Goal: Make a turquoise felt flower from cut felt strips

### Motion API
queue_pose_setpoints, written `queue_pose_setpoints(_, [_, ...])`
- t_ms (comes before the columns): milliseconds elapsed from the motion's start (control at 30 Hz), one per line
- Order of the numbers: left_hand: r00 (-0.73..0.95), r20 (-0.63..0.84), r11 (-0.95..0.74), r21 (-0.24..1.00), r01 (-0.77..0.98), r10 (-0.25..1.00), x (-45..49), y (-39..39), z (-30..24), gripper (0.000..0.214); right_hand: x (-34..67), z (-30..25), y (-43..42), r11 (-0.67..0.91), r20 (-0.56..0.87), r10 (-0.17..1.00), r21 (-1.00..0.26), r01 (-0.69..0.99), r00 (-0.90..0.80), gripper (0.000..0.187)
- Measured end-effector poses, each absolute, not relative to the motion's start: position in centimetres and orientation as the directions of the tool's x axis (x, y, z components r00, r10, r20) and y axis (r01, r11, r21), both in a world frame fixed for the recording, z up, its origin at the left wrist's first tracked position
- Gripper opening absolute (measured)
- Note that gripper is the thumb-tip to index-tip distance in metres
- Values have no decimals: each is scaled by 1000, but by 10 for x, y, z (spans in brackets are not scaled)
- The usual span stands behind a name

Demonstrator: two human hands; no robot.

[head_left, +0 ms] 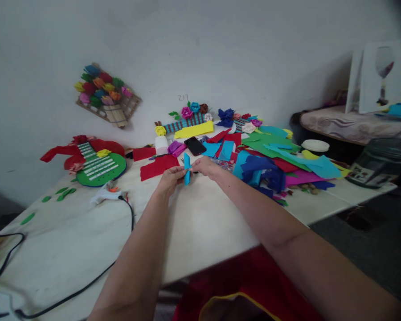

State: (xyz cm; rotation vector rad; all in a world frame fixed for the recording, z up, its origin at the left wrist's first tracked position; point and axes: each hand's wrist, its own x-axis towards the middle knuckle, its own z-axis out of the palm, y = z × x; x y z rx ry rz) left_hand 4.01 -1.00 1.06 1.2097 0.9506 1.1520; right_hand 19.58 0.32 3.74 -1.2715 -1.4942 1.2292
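A narrow folded strip of light blue paper (187, 168) stands upright between my two hands above the table. My left hand (173, 177) pinches it from the left side, fingers closed. From the right, my right hand (203, 166) grips the same strip between thumb and fingers. Red paper pieces (158, 167) lie just beyond my left hand. A black phone (195, 146) rests behind the strip, beside a crumpled purple piece (176, 148).
Coloured sheets (274, 151) are heaped on the right of the table (207, 223). A white glue gun (107, 194) with a black cord lies at left, near a green decorated board (102, 171). A glass jar (376, 165) stands at the right edge. Paper flowers (102, 87) hang on the wall.
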Motion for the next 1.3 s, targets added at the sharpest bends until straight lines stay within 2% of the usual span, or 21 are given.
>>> queue_pose_setpoints(267, [223, -37, 75, 984, -164, 974, 36, -5, 5, 27, 193, 39, -2, -3, -36, 988, -976, 217, -147, 19])
queue_pose_setpoints(433, [178, 7, 23, 986, -166, 984, 38, -5, 7, 29, 194, 36, 2, 13, -24, 984, -978, 209, -177, 15])
queue_pose_setpoints(533, [145, 34, -12, 988, -151, 989, 39, -8, 11, 32, 198, 40, 3, 29, -24, 982, -962, 272, -187, 15])
queue_pose_setpoints(733, [112, 39, -26, 992, -120, 993, 40, -12, 16, 38, 209, 46, 5, 182, 91, 971, -881, 437, -221, 6])
queue_pose_setpoints(900, [107, 40, -31, 996, -84, 994, 41, -13, 16, 37, 218, 37, 18, 337, 178, 931, -755, 563, -318, 12])
queue_pose_setpoints(1167, [148, -1, 18, 993, -115, 989, 39, -14, 19, 33, 222, 34, 25, 423, 276, 902, -722, 547, -333, 13])
queue_pose_setpoints(1300, [158, -5, 22, 994, -108, 987, 39, -14, 19, 31, 223, 37, 22, 421, 262, 899, -740, 525, -351, 13])
